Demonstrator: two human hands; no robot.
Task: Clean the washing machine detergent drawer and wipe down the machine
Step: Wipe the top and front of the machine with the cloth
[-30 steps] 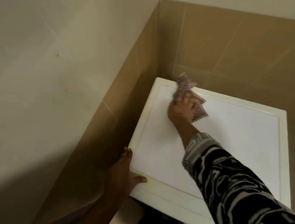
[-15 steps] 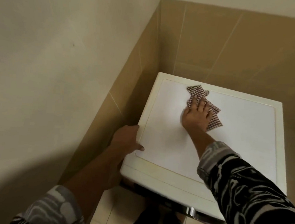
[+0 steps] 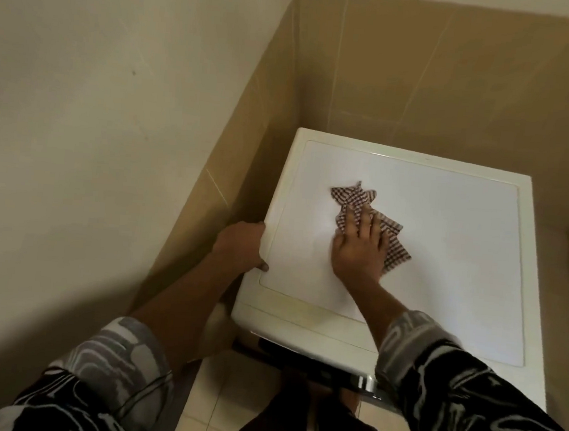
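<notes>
While the left hand (image 3: 239, 245) still grips the white washing machine's (image 3: 444, 263) left edge, the flat right hand (image 3: 359, 252) has dragged the brown checked cloth (image 3: 353, 199) nearer.

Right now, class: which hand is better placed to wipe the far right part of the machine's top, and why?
Right. The right hand lies flat on the checked cloth on the machine's top; the left hand grips its left edge, with no cloth.

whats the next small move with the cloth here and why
Probably slide the right hand, pressed flat on the checked cloth, rightward across the machine top. The cloth sits left of centre, with a broad area beyond it, while the left hand grips the left edge.
</notes>
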